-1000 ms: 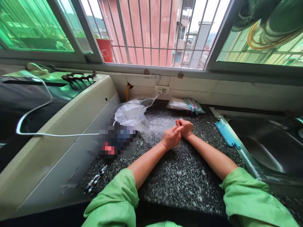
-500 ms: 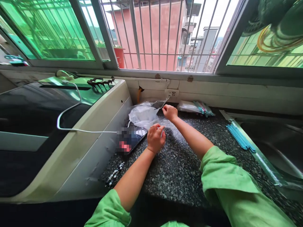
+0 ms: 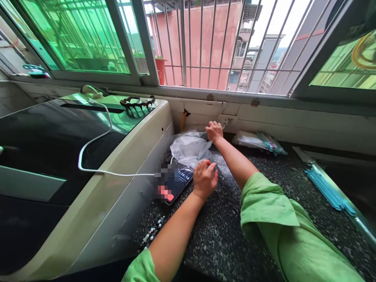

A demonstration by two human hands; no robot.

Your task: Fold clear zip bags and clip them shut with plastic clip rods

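Observation:
A clear, crumpled plastic bag (image 3: 189, 148) lies on the speckled dark counter (image 3: 223, 235), against the pale side of a washing machine-like appliance. My right hand (image 3: 214, 131) is at the bag's far right edge, fingers curled down and closed on the thin film. Nearer to me, my left hand (image 3: 205, 178) has its thumb and fingers pinched at the bag's near edge, with a bit of clear film showing beside them. Just left of that hand lies a phone (image 3: 178, 186), its screen lit and partly blurred out. Whatever is inside the bag cannot be made out.
A white cable (image 3: 117, 172) runs from the appliance top (image 3: 35, 129) to the phone. Beads (image 3: 152, 233) lie by my left forearm. Flat packets (image 3: 249, 140) sit along the wall near a socket (image 3: 228, 120). Blue strips (image 3: 326, 190) lie beside the sink edge (image 3: 357, 219).
The view has swung left, shifting everything rightward in the picture. My right hand has moved away from me, to the bag's far edge; my left hand stays by its near side.

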